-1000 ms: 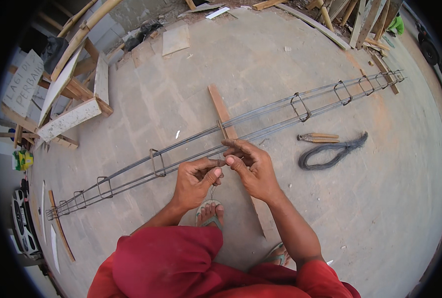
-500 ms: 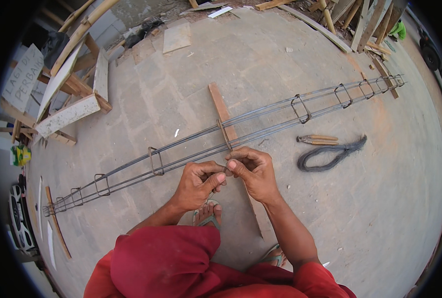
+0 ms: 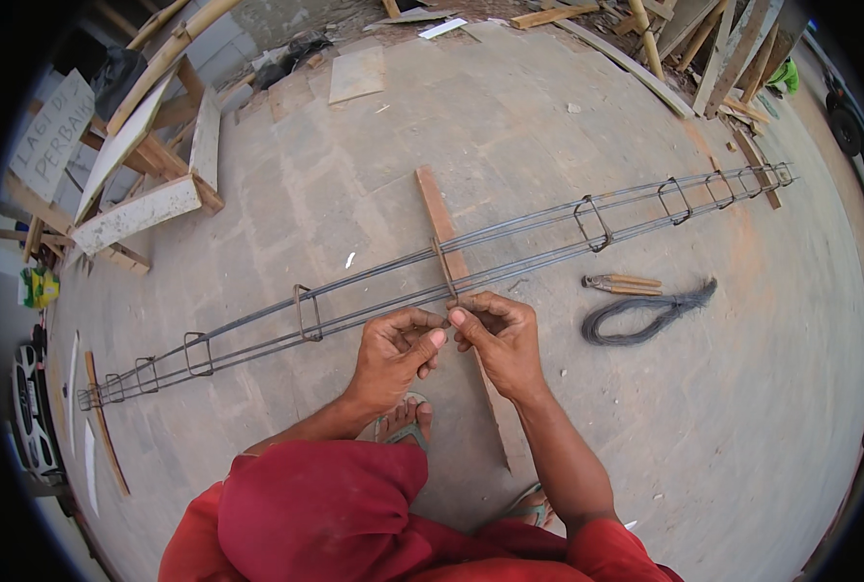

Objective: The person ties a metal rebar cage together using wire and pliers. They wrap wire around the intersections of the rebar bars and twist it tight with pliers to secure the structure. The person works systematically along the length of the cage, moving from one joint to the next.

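Observation:
A long rebar cage [image 3: 366, 315] of thin steel bars with square stirrups stretches across the ground in front of me. My left hand [image 3: 393, 357] is closed in a pinch, thumb against fingers, just short of the cage's near bars. Facing it, my right hand [image 3: 502, 341] also pinches, its fingertips almost meeting the left ones. Whatever lies between the fingertips is too small to make out. Right beyond my right hand, a stirrup [image 3: 444, 266] leans around the bars where a wooden plank [image 3: 433, 206] passes beneath them.
Pincers [image 3: 623, 284] with tan handles lie right of my hands, beside a coil of dark tie wire [image 3: 614, 339]. More wood strips [image 3: 107, 427] lie under the cage's ends. A wooden frame [image 3: 139, 217] stands far left; scrap timber [image 3: 733, 58] leans far right. My sandalled feet are below.
Both hands stay pinched close together near the stirrup, with only a slight shift of the fingertips. The whole view has tilted a little; the cage, pincers and wire coil lie as before.

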